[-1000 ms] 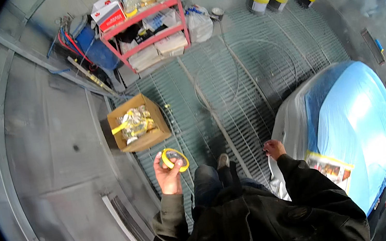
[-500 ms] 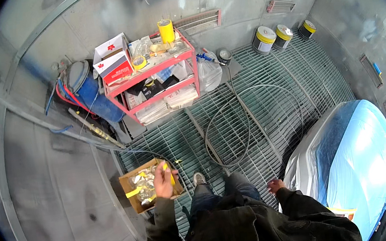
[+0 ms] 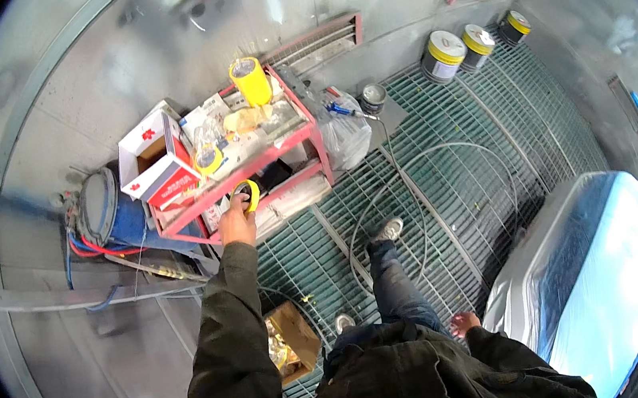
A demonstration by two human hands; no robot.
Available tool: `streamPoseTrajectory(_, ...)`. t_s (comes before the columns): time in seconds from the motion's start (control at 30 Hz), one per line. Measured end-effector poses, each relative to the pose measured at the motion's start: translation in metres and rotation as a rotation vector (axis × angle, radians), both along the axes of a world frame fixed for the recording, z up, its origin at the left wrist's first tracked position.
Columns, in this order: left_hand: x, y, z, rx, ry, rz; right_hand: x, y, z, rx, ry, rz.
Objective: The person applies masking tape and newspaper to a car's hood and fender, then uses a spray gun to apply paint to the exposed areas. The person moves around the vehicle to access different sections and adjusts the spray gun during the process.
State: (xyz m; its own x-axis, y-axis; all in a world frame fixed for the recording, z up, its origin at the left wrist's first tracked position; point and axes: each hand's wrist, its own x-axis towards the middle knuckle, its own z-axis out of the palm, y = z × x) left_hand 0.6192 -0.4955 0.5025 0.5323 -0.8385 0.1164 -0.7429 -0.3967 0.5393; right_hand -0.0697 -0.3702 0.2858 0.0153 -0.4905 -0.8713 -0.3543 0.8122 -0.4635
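Note:
My left hand (image 3: 237,224) is stretched forward to the front edge of the red shelf cart (image 3: 269,154). Its fingers are closed round a roll of yellow tape (image 3: 254,195). Just beyond, on the cart's top shelf, lie another yellow tape roll (image 3: 210,170), crumpled clear plastic and a taller yellow roll (image 3: 256,88) standing upright. A white and red carton (image 3: 172,188) sits at the shelf's left end. Low at my right side hangs my right hand (image 3: 463,323), fingers loosely apart with nothing visible in them, close to the plastic-covered object.
A cardboard box (image 3: 302,338) of crumpled waste stands beside my left arm. A hose (image 3: 410,156) loops over the floor grating. Blue and clear plastic sheeting (image 3: 598,267) covers a large object at right. Pails (image 3: 445,57) line the far wall; a blue drum (image 3: 116,218) stands left.
My left hand has moved from above the cardboard box forward to the cart, carrying the yellow tape roll. One foot has stepped forward. My right hand still hangs at my side.

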Motion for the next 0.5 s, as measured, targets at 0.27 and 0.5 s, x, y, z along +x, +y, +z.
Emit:
streamPoseTrajectory(0.27, 0.078, -0.147, -0.072, 0.162, -0.331, 0.212, -0.029, -0.213, -0.026, -0.055, -0.12, -0.155)
streamPoseTrajectory(0.5, -0.058, -0.297, -0.079, 0.123, -0.183, -0.204, 0.067, -0.388, 0.107, -0.296, 0.048, -0.095)
